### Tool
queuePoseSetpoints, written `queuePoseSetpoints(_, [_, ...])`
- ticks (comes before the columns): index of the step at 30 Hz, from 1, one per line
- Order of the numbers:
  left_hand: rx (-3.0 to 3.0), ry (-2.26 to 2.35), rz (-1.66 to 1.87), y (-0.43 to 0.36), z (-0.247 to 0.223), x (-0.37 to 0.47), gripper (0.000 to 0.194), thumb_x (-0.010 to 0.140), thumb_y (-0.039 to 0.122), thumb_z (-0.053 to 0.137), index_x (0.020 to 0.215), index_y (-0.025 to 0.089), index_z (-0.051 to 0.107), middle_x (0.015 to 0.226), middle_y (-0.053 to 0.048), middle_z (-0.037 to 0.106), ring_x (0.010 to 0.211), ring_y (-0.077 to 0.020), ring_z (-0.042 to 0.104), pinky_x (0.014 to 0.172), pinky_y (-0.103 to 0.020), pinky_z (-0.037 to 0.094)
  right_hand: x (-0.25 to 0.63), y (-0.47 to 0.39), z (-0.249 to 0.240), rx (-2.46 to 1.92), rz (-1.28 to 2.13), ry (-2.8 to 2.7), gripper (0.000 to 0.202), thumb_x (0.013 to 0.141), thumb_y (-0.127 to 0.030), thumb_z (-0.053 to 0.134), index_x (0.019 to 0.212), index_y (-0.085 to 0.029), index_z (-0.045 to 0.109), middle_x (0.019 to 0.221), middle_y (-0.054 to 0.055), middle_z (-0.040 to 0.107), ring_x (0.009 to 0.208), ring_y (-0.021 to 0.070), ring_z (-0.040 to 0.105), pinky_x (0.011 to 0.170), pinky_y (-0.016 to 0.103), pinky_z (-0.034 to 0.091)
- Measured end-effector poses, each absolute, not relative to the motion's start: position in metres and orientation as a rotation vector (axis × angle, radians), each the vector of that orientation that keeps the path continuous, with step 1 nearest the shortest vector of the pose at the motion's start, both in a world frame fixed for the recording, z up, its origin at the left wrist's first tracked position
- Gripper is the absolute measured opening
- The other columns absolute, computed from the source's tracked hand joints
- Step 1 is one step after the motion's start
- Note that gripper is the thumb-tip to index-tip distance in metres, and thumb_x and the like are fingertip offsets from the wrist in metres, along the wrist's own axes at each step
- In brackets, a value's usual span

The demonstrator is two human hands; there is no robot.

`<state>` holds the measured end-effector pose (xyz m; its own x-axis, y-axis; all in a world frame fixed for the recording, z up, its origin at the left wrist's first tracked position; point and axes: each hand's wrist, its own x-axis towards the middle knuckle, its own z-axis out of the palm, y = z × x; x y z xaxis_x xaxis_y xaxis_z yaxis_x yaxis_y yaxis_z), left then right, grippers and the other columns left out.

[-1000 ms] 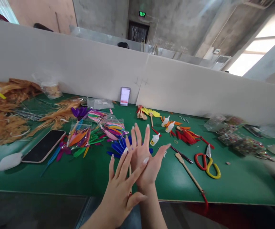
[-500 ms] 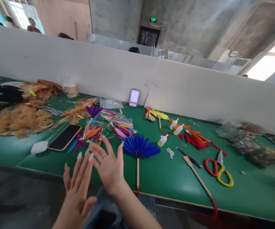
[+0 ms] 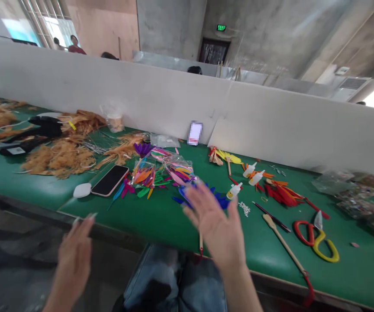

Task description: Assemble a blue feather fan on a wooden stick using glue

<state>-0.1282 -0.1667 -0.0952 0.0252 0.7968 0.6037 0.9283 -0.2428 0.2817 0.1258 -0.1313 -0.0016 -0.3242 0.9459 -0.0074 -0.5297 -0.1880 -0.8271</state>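
Note:
My left hand (image 3: 75,255) is in the air at the lower left, just off the table's front edge, fingers stretched out and holding nothing. Over the table my right hand (image 3: 217,225) is raised with its fingers extended, slightly blurred, and nothing in it. It covers much of a blue feather fan (image 3: 221,199), whose thin wooden handle (image 3: 201,240) shows below. Close by are a white glue bottle (image 3: 234,190) and small white beads (image 3: 244,209). A bare wooden stick with a red cord (image 3: 286,242) lies to the right.
Red-and-yellow-handled scissors (image 3: 318,234) and a dark pen (image 3: 273,216) lie at the right. A phone (image 3: 111,180), a white case (image 3: 82,190) and bagged coloured feathers (image 3: 143,174) are left of centre. Tan fibre (image 3: 60,156) covers the far left. A white partition (image 3: 161,99) runs behind.
My hands have moved apart from close together: the left toward the lower left, the right to the right, in front of the blue fan. The view has turned slightly left.

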Motion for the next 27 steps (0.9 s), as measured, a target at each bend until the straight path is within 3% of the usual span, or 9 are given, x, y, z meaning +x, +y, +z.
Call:
queuePoseSetpoints(2, [-1.964, -2.132, -1.057, -0.169, -0.088, -0.159, 0.041, 0.094, 0.036, 0.029, 0.13, 0.028, 0.047, 0.124, -0.006, 0.062, 0.12, -0.028, 0.054, 0.097, -0.048, 0.045, 0.164, -0.103, -0.001, -1.05, 1.179, -1.112, 0.076, 0.082, -0.076, 0.017, 0.137, -0.03, 0.042, 0.141, 0.006, 0.047, 0.129, 0.0233, 0.045, 0.099, 0.043, 0.042])
queuePoseSetpoints(4, [-1.893, -2.387, -1.061, -0.172, -0.078, -0.174, 0.033, 0.092, 0.038, 0.031, 0.101, 0.028, 0.061, 0.086, 0.001, 0.073, 0.085, -0.0232, 0.07, 0.073, -0.037, 0.056, 0.191, -0.06, -0.01, -1.412, 0.846, -1.332, 0.076, 0.077, -0.072, 0.044, 0.137, -0.025, 0.041, 0.143, 0.009, 0.043, 0.132, 0.0247, 0.04, 0.104, 0.04, 0.037])
queuePoseSetpoints(7, [-1.98, -2.537, -1.073, -0.17, -0.066, -0.165, 0.035, 0.087, 0.044, 0.036, 0.087, 0.022, 0.063, 0.047, 0.004, 0.061, 0.041, -0.0163, 0.06, 0.044, -0.025, 0.049, 0.198, 0.006, -0.031, -1.589, 0.798, -1.43, 0.078, 0.072, -0.052, 0.067, 0.135, -0.012, 0.043, 0.129, 0.019, 0.054, 0.122, 0.0296, 0.05, 0.102, 0.041, 0.038])
queuePoseSetpoints(11, [-2.145, -2.41, -1.13, -0.159, -0.069, -0.153, 0.033, 0.079, 0.042, 0.044, 0.099, 0.024, 0.062, 0.068, 0.002, 0.073, 0.065, -0.0173, 0.071, 0.06, -0.021, 0.054, 0.178, 0.063, -0.051, -1.832, 0.687, -1.475, 0.08, 0.069, -0.038, 0.076, 0.134, -0.007, 0.042, 0.135, 0.024, 0.045, 0.129, 0.0361, 0.039, 0.105, 0.048, 0.034])
queuePoseSetpoints(13, [-2.153, -2.439, -1.124, -0.156, -0.074, -0.16, 0.031, 0.079, 0.04, 0.044, 0.1, 0.026, 0.062, 0.078, 0.003, 0.075, 0.075, -0.0173, 0.072, 0.064, -0.02, 0.054, 0.17, 0.078, -0.057, -1.92, 0.658, -1.491, 0.062, 0.078, -0.036, 0.07, 0.129, -0.012, 0.047, 0.133, 0.018, 0.048, 0.123, 0.032, 0.046, 0.1, 0.05, 0.039])
queuePoseSetpoints(16, [-2.126, -2.562, -1.003, -0.156, -0.079, -0.172, 0.023, 0.077, 0.039, 0.046, 0.086, 0.028, 0.063, 0.057, 0.006, 0.07, 0.049, -0.0155, 0.067, 0.051, -0.019, 0.051, 0.169, 0.09, -0.065, -1.976, 0.66, -1.525, 0.035, 0.09, -0.034, 0.056, 0.121, -0.017, 0.053, 0.123, 0.008, 0.055, 0.105, 0.0222, 0.057, 0.088, 0.045, 0.049])
queuePoseSetpoints(18, [-2.118, -2.556, -0.92, -0.156, -0.08, -0.174, 0.02, 0.076, 0.041, 0.048, 0.071, 0.027, 0.061, 0.044, 0.007, 0.061, 0.036, -0.0145, 0.059, 0.042, -0.019, 0.046, 0.171, 0.094, -0.069, -1.947, 0.687, -1.563, 0.033, 0.09, -0.034, 0.055, 0.119, -0.017, 0.054, 0.119, 0.008, 0.057, 0.1, 0.0204, 0.059, 0.084, 0.042, 0.051])
queuePoseSetpoints(21, [-2.152, -2.428, -0.959, -0.15, -0.082, -0.17, 0.025, 0.077, 0.043, 0.048, 0.062, 0.026, 0.057, 0.043, 0.006, 0.06, 0.036, -0.0143, 0.059, 0.041, -0.019, 0.045, 0.176, 0.097, -0.071, -1.826, 0.702, -1.59, 0.033, 0.09, -0.034, 0.056, 0.118, -0.017, 0.054, 0.119, 0.008, 0.057, 0.1, 0.0205, 0.059, 0.084, 0.041, 0.051])
queuePoseSetpoints(27, [-2.246, -2.156, -1.077, -0.124, -0.09, -0.172, 0.027, 0.082, 0.042, 0.045, 0.1, 0.031, 0.061, 0.083, 0.007, 0.076, 0.072, -0.0179, 0.073, 0.064, -0.021, 0.056, 0.196, 0.082, -0.045, -1.503, 0.652, -1.508, 0.03, 0.09, -0.036, 0.054, 0.112, -0.015, 0.057, 0.108, 0.007, 0.063, 0.094, 0.0195, 0.062, 0.083, 0.038, 0.052])
